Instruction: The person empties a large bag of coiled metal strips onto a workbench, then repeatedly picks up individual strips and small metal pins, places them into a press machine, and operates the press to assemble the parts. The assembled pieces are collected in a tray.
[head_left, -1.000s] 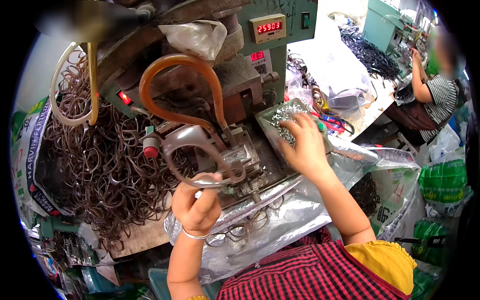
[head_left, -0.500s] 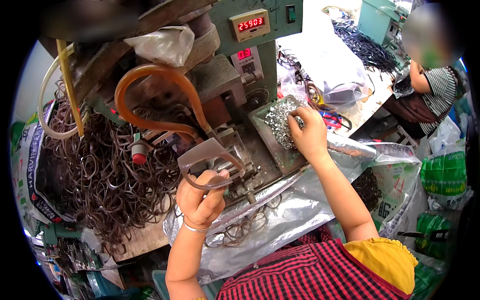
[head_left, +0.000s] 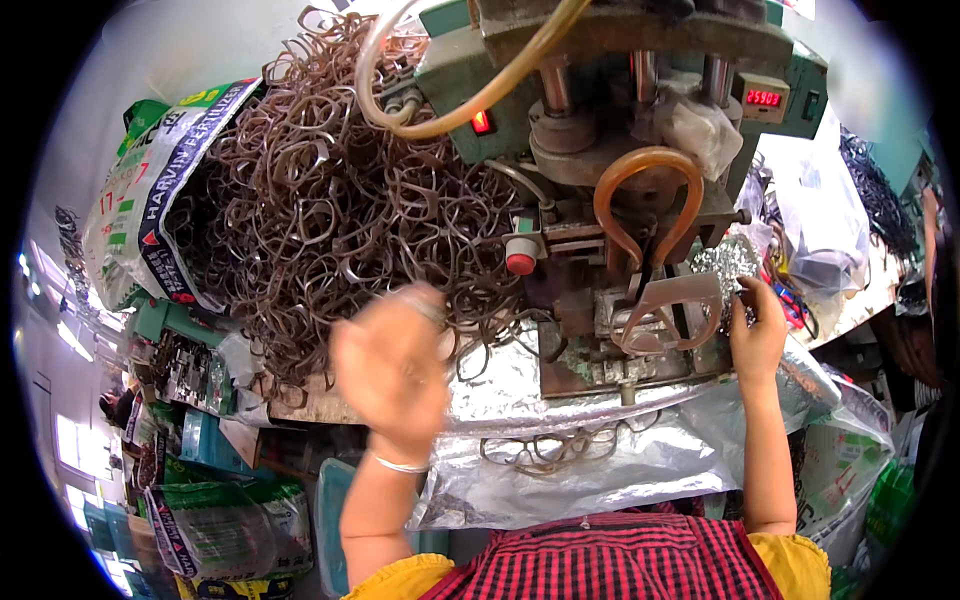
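My left hand, smeared by motion, is in front of a large heap of brown plastic eyeglass frames; I cannot make out its fingers or anything in them. A translucent brown eyeglass frame sits at the fixture of the green press, with no hand on it. Just right of it, my right hand has thumb and forefinger drawn together at the edge of a pile of small shiny metal pieces. Whatever lies between those fingertips is too small to name.
Below the press, several eyeglass frames lie on silver sheeting. An orange hose loops before the press, beside a red push button. A printed sack stands at far left, clear plastic bags at right.
My left hand has let go of the eyeglass frame at the press and moved left toward the heap. My right hand stays by the metal pieces. The view has swung left.
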